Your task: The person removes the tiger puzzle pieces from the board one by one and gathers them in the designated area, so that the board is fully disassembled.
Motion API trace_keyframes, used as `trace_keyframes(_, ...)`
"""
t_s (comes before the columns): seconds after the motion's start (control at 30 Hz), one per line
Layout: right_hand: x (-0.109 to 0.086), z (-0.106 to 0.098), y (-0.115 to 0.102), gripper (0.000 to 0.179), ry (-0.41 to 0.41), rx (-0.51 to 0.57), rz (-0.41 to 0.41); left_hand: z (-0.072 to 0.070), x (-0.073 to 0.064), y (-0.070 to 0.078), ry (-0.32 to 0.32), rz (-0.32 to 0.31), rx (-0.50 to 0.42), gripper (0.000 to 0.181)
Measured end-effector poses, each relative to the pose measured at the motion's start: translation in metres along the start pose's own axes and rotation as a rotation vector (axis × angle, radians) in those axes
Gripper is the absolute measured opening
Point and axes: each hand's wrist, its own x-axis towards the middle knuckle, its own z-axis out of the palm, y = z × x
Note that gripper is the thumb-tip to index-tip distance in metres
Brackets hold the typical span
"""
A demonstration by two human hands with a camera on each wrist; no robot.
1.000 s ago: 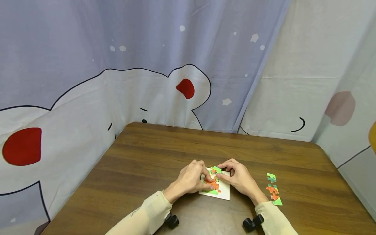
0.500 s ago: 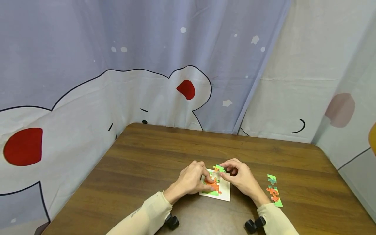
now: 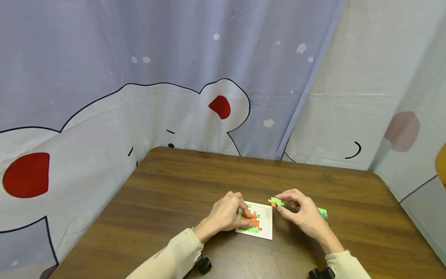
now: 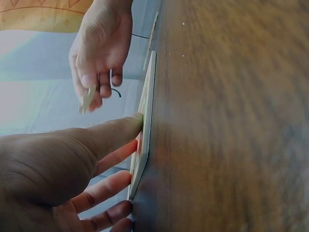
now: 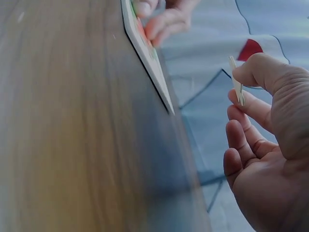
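A white square puzzle tray lies on the table with orange and green jigsaw pieces along its left side. My left hand rests over that side, thumb and fingertips pressing on the pieces. In the left wrist view, the thumb touches the top of the tray. To the right of the tray, my right hand pinches a green and orange puzzle piece between thumb and fingers. Seen edge-on in the right wrist view, the puzzle piece is held up off the table.
More loose puzzle pieces lie on the wooden table to the right, partly hidden behind my right hand. A patterned curtain hangs along the table's back and sides.
My right hand has lifted the green and orange puzzle piece from the tray's upper edge and moved it right. The left hand has stayed on the tray.
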Motion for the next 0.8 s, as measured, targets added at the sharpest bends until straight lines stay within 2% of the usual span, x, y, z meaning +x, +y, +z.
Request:
trace_keyframes(0.43, -0.026, -0.076, 0.019, 0.03, 0.131, -0.094, 0.041, -0.002, 0.0, -0.002, 0.005, 0.019, -0.003, 0.022)
trace_keyframes(0.6, -0.027, -0.086, 0.027, 0.03, 0.133, -0.135, 0.056, -0.002, 0.0, -0.002, 0.006, 0.016, -0.008, 0.022)
trace_keyframes(0.8, -0.027, -0.087, 0.034, 0.029, 0.11, -0.156, 0.07, -0.001, 0.001, -0.001, 0.004, 0.02, -0.008, 0.022)
